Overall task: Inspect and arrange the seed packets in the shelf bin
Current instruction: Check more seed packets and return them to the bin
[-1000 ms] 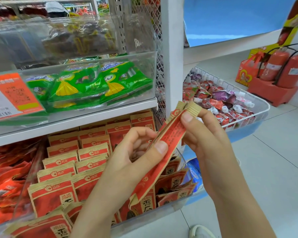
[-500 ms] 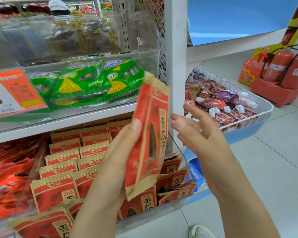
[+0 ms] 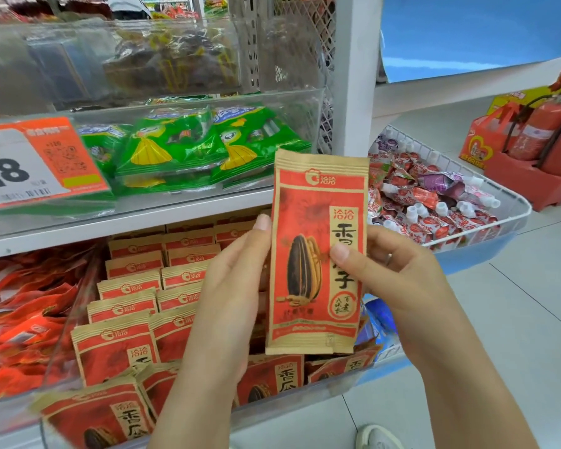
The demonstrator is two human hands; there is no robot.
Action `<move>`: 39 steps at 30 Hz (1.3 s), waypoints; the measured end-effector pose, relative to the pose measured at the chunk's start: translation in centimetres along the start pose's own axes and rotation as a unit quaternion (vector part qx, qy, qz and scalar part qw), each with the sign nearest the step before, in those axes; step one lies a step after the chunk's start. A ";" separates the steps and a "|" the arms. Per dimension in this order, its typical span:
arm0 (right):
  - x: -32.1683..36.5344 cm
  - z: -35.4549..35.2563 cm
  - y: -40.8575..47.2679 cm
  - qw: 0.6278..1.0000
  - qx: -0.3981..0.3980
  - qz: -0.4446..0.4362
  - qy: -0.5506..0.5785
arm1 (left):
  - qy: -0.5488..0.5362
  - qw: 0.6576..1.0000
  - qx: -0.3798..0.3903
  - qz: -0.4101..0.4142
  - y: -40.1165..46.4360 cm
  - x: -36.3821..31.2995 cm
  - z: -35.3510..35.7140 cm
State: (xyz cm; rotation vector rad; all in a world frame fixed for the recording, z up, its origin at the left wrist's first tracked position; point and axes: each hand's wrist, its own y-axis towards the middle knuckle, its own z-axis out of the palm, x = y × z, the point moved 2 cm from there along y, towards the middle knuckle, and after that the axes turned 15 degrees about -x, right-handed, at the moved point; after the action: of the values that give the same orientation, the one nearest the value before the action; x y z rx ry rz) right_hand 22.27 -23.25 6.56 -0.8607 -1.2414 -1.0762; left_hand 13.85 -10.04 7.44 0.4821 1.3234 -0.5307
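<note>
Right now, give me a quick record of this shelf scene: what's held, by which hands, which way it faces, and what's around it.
held: seed packet, upright, front facing the camera
left hand: grips its left edge
right hand: thumb on its front
below: shelf bin with rows of matching packets
above: green packets
right: wire basket of pouches

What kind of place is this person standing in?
Most likely a grocery shop aisle: a price tag fronts a shelf, clear bins hold rows of identical seed packets, and a wire basket is heaped with snack pouches.

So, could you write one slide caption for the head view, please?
Both hands hold a red seed packet upright, front toward the camera, above the shelf bin of matching packets.
</note>
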 end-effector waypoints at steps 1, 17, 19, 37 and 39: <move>0.1 -0.1 0.1 1.000 -0.007 -0.002 0.003 | 0.007 1.000 0.029 -0.004 -0.3 -0.2 0.1; 0.9 -1.2 0.6 0.986 0.052 -0.148 -0.062 | 0.038 0.985 0.028 0.165 -0.3 -1.4 -1.1; 1.0 -0.7 1.0 0.974 0.035 -0.205 -0.087 | 0.096 0.972 0.025 0.212 0.1 -1.8 -1.6; -3.4 -1.8 4.5 0.919 0.027 -0.209 -0.334 | 0.450 0.866 0.026 0.217 3.1 0.9 -0.4; -3.7 -2.3 4.2 0.927 0.018 -0.183 -0.328 | 0.461 0.870 0.049 0.168 4.5 1.8 -0.2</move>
State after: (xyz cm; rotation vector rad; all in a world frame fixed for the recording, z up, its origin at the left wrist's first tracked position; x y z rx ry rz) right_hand 26.95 -23.65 2.73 -1.0291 -2.0395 -1.0828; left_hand 16.76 -6.51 5.73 1.1163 2.0631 -0.0396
